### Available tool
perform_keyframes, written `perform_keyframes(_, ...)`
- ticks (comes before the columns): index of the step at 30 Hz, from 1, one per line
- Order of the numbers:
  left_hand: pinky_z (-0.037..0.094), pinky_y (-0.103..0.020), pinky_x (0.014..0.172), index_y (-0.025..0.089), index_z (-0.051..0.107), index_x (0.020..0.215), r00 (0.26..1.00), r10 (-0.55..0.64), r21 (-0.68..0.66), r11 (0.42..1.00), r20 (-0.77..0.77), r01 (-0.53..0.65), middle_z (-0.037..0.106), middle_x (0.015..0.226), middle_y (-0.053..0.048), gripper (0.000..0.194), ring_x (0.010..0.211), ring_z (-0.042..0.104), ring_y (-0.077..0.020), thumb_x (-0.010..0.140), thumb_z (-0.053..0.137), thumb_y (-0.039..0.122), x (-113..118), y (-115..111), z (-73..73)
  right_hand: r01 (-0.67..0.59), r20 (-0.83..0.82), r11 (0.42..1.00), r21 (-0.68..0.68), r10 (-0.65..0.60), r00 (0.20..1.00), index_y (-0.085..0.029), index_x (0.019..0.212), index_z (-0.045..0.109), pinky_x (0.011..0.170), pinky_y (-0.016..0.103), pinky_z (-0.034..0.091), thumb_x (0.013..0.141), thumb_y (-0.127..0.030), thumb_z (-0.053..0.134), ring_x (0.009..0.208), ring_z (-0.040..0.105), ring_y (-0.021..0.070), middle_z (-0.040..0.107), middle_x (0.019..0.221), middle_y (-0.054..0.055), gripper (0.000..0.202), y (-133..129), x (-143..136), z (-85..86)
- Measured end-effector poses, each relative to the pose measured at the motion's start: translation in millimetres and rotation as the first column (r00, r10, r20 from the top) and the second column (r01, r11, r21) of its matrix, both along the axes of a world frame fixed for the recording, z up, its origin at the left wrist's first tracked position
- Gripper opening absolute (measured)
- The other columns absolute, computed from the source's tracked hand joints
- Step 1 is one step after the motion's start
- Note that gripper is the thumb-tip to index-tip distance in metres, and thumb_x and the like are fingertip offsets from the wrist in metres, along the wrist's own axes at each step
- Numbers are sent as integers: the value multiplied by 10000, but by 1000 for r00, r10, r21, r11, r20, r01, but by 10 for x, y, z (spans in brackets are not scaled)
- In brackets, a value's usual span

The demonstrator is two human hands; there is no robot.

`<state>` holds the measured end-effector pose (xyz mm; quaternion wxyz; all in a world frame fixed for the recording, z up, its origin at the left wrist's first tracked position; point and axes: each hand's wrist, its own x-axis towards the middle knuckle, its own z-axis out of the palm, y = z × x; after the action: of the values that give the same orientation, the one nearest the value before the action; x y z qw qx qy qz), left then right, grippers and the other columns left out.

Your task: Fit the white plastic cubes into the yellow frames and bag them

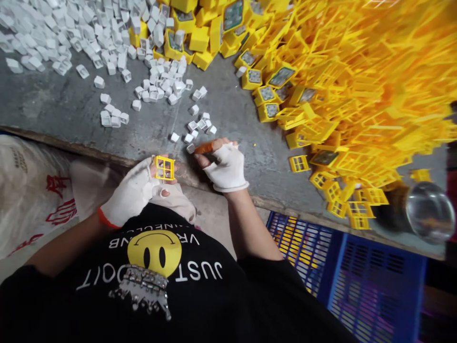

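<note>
My left hand (134, 186), in a white fingerless glove with an orange cuff, holds a small yellow plastic window-like frame (164, 168) with a grid of openings. It is just off the table's front edge. My right hand (226, 166), also gloved in white, rests low over the edge with an orange cover on one finger. Its thumb and covered finger close together at a small white plastic cube (191, 148) on the table. Just beyond these fingertips lie several more white hollow cubes (202, 124).
A heap of white cubes (89, 28) covers the far left of the grey table (217, 90). Yellow frames and boxes (357, 85) pile up at the right. A clear round container (430, 212) stands at the right edge. Blue crates (374, 286) and a printed sack (39, 190) are below.
</note>
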<state>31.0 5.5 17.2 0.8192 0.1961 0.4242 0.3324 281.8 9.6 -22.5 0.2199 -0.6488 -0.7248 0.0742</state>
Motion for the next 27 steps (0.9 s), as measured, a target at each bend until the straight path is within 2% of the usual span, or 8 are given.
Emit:
perform_keyframes(2,589,-300,658,191,694,1267,1000,5,3,1000,-2,-5,779,1243,-134,342,897,774,-242,943,761,277,-9,-1,-3,-7,-13,996,90,8,1000,-245,935,737,881,436,444,965,-412,638,953,688,285,781,933,68,197,-42,10,-58)
perform_keyframes(4,595,-298,665,198,698,1268,1000,8,6,1000,7,-8,774,1254,-126,351,916,773,-242,931,770,267,-23,-5,-2,53,-3,990,128,-53,999,-248,935,730,880,439,446,962,-381,634,948,686,284,782,944,69,167,-69,49,-100)
perform_keyframes(7,604,-287,683,212,716,1258,1000,5,18,1000,19,-6,774,1222,-103,335,951,768,-236,931,766,261,-49,-16,3,152,15,982,114,-154,988,-245,956,732,889,458,457,948,-308,619,970,689,301,787,961,84,130,-70,137,-125)
perform_keyframes(9,608,-288,699,220,714,1262,1000,6,47,999,19,-7,765,1242,-95,341,995,766,-243,926,762,243,-61,-22,4,167,31,983,76,-170,985,-247,1014,742,906,473,462,931,-288,634,1013,686,321,793,1005,95,142,-51,170,-118)
perform_keyframes(12,607,-293,721,219,698,1278,1000,7,83,997,11,-8,754,1254,-98,355,1059,759,-261,927,752,233,-65,-27,0,107,60,994,10,-107,992,-256,1124,747,945,489,463,916,-292,673,1104,666,344,798,1160,111,224,7,136,-92)
perform_keyframes(15,613,-307,745,223,690,1292,1000,7,92,996,14,-8,750,1252,-99,362,1067,758,-267,935,750,251,-63,-29,-12,25,83,999,-37,-21,996,-255,1142,745,972,491,455,935,-305,673,1136,656,338,792,1236,109,225,80,55,-82)
perform_keyframes(22,615,-316,735,256,704,1334,998,4,65,998,58,-8,761,1258,-95,406,1037,764,-264,932,760,271,-86,-38,-91,-16,57,999,-45,18,998,-249,1117,767,967,480,459,980,-332,652,1079,691,312,806,1091,96,197,114,64,-157)
perform_keyframes(27,615,-298,679,235,738,1301,996,12,36,999,90,-15,778,1170,-92,373,949,773,-243,932,775,274,-76,-48,-93,-121,-52,989,87,126,991,-260,1074,781,915,462,485,1025,-452,655,1017,716,292,819,1034,74,235,-26,-8,-6)
